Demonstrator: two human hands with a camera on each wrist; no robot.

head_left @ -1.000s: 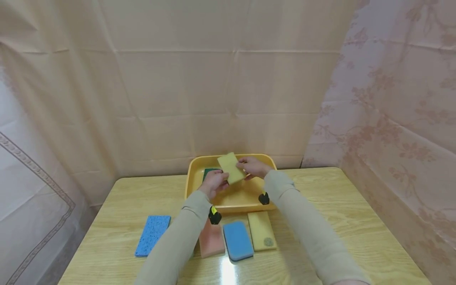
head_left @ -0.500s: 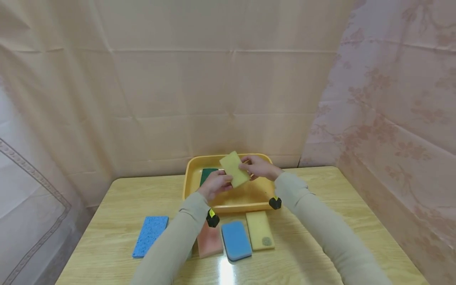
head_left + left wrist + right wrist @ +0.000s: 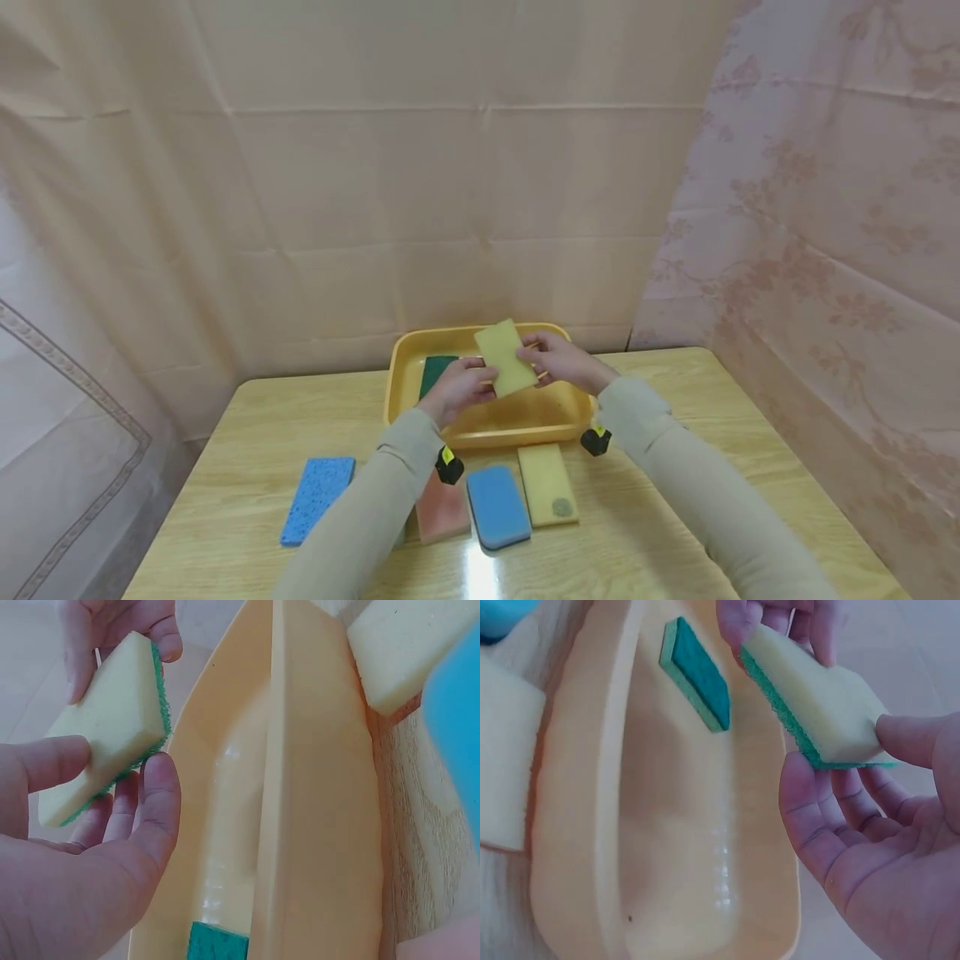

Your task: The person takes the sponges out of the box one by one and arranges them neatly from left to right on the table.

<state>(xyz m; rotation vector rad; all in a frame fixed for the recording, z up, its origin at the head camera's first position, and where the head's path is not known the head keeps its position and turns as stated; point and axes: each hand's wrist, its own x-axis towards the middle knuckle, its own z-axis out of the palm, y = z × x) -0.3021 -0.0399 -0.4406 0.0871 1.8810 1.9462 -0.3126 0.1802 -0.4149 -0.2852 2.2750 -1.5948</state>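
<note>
Both hands hold a yellow sponge (image 3: 506, 358) with a green scouring layer underneath, tilted above the yellow tray (image 3: 495, 437). My left hand (image 3: 460, 388) pinches its near left edge, thumb on the yellow face and fingers below on the green side, as the left wrist view shows. On the opposite side my right hand (image 3: 562, 362) grips it in the same way, thumb on top. Inside the tray, at its left end, lies a green sponge (image 3: 697, 673), partly behind my left hand in the head view.
In front of the tray lie a pink sponge (image 3: 442, 510), a blue sponge (image 3: 498, 507) and a yellow sponge (image 3: 547, 483) with a round grey mark. A speckled blue sponge (image 3: 318, 500) is further left. Behind the table (image 3: 675, 425) hangs a beige curtain (image 3: 450, 183).
Both hands and the sponge between them have shifted a little to the right over the tray. More of the green sponge in the tray now shows. The sponges on the table stay put.
</note>
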